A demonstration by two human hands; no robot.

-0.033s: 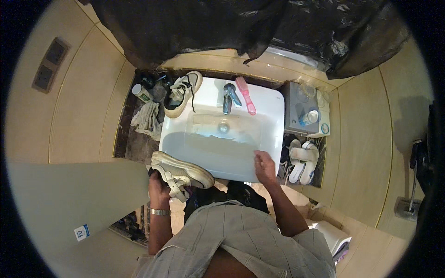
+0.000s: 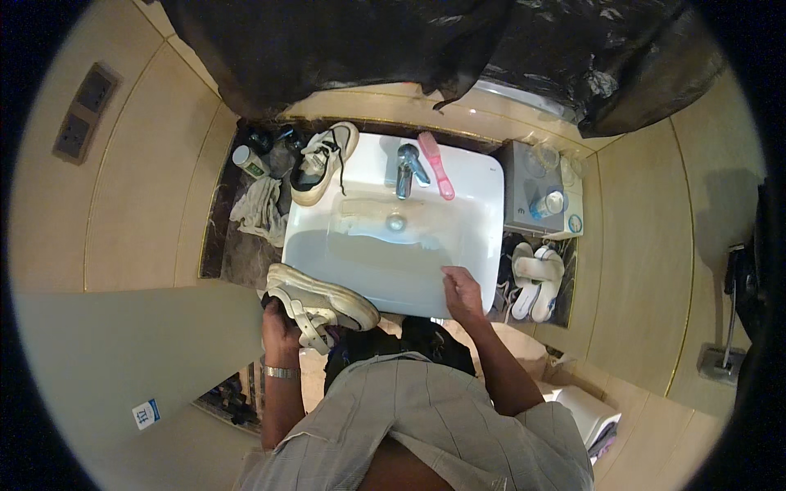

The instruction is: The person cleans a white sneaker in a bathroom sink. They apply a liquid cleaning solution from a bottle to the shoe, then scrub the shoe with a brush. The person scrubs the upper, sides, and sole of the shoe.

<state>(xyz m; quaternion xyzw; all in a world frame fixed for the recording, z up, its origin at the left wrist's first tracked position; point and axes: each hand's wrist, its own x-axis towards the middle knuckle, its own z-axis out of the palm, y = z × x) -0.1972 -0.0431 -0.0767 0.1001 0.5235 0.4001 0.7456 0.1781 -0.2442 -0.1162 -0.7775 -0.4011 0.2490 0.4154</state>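
My left hand (image 2: 279, 329) grips a pale, chunky-soled sneaker (image 2: 315, 303) at the near left corner of the white sink basin (image 2: 483, 176). The sneaker lies on its side in my grasp, with its thick sole toward the basin. Over the basin's near right part is my right hand (image 2: 463, 293), fingers curled together; whatever they may hold is hidden. Cloudy grey water (image 2: 377, 274) stands in the basin. A second sneaker (image 2: 325, 164) with dark laces rests on the far left rim. Beside the chrome faucet (image 2: 407, 170) lies a pink brush (image 2: 436, 166).
Left of the basin are a crumpled pale cloth (image 2: 259, 211) and a white-capped container (image 2: 250, 161). On the right stand a grey box (image 2: 528, 184) with a cup (image 2: 547, 204) on it, and white slippers (image 2: 537, 282). Black plastic sheeting (image 2: 344, 41) hangs at the back.
My right hand has shifted slightly left over the basin. My left hand keeps its grip on the sneaker, which has barely moved.
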